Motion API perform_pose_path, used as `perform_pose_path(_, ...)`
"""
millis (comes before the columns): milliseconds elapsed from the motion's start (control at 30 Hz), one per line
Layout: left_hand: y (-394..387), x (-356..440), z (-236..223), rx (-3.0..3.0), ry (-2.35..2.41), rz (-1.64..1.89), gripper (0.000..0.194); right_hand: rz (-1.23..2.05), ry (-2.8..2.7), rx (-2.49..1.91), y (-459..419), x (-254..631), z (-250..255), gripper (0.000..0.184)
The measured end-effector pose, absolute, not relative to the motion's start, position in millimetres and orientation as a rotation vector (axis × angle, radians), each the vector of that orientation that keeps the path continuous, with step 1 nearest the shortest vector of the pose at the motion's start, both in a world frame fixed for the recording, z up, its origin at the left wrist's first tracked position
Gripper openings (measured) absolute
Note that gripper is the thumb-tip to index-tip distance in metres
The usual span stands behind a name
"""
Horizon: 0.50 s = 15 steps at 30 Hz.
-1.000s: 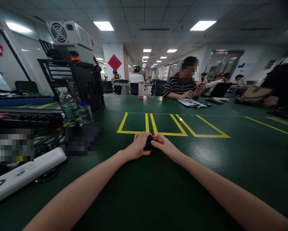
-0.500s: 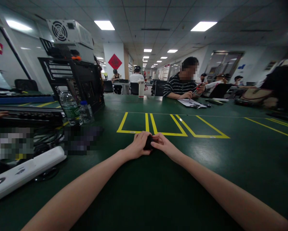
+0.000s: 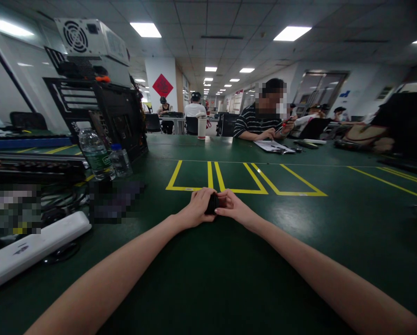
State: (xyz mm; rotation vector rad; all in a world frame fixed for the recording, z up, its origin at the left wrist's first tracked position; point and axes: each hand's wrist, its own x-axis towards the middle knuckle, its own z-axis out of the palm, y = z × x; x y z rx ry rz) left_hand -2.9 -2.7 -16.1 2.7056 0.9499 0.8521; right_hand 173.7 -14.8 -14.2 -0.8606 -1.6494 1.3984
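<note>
A small, dark black object (image 3: 212,204) is between my two hands, low over the green table (image 3: 208,270); its kind cannot be made out. My left hand (image 3: 199,207) wraps round it from the left, fingers over the top and thumb below. From the right, the bent fingers and thumb of my right hand (image 3: 233,205) grip its near edge. Much of the object is hidden behind the fingers. Just beyond my hands lie yellow tape outlines (image 3: 246,191) on the tabletop.
At left stand a white power strip (image 3: 37,249), a water bottle (image 3: 94,156), a smaller blue-capped bottle (image 3: 121,163) and an open computer case (image 3: 114,116). A person in a striped top (image 3: 252,121) sits across the table by a clipboard (image 3: 273,146). A pale cup (image 3: 201,127) stands at the far edge.
The view has shifted slightly, so the scene sits a little further left and higher. My right fingers have spread slightly at the black object's edge; both hands stay on it.
</note>
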Motion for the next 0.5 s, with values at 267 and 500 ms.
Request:
perform_pose_path(267, -4.6, -3.1, -13.4, 2.710, 0.935, 0.860, 0.055, 1.344, -1.605, -0.910, -13.9, 171.1, -18.5, 0.026)
perform_pose_path(500, -3.0, -2.5, -15.3, 2.703, 0.942, 0.863, 0.056, 1.344, -1.620, -0.883, -10.6, 171.3, -19.8, 0.028)
